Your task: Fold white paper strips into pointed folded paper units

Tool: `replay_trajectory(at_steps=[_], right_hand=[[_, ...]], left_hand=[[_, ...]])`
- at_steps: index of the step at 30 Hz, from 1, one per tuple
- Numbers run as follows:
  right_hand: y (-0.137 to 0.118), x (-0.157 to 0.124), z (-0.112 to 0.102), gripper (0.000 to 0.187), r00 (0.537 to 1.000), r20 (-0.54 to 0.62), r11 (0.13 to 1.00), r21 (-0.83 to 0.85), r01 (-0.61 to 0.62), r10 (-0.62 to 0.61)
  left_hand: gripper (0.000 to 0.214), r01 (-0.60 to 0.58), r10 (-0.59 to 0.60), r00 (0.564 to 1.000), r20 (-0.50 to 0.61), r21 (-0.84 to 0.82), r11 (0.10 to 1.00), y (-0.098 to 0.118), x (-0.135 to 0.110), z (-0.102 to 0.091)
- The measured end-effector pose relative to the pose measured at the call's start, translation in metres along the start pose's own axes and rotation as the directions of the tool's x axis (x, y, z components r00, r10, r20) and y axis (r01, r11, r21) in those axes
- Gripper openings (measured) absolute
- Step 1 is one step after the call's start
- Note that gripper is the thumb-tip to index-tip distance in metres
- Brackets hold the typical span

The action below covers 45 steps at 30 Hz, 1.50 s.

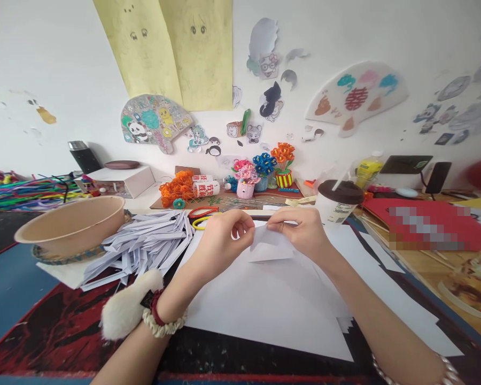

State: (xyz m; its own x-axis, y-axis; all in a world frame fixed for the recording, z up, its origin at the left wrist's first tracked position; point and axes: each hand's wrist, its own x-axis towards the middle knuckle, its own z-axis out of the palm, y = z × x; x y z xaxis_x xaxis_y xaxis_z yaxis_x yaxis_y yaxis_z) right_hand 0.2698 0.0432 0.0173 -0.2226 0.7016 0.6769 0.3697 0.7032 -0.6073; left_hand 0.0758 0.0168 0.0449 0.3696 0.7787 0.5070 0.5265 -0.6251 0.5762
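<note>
Between my two hands is a small piece of white paper [271, 247], partly folded, with its upper edge raised. My left hand [228, 235] pinches its upper left corner between thumb and forefinger. On the other side, my right hand [299, 230] grips the top edge with closed fingertips. Beneath them lies a large white sheet [260, 305] on a dark red and black mat [64, 321]. Left of the sheet, a heap of folded white paper strips [144, 243] is piled up. A fluffy white wrist rest [130, 307] lies by my left forearm.
A beige basin [72, 224] stands at left. A lidded drink cup [339, 200] with a straw is behind my right hand. Yellow-handled scissors [200, 222] lie behind my left hand. Pipe-cleaner flowers [246, 179] line the back, and a red folder [425, 222] lies at right.
</note>
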Motion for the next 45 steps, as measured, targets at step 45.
replay_trajectory(at_steps=[45], right_hand=[[-0.004,0.000,0.007,0.004,0.991,0.020,0.961,-0.241,0.134,-0.133]], left_hand=[[0.011,0.104,-0.109,0.994,0.030,0.140,0.985,-0.012,-0.002,0.010]])
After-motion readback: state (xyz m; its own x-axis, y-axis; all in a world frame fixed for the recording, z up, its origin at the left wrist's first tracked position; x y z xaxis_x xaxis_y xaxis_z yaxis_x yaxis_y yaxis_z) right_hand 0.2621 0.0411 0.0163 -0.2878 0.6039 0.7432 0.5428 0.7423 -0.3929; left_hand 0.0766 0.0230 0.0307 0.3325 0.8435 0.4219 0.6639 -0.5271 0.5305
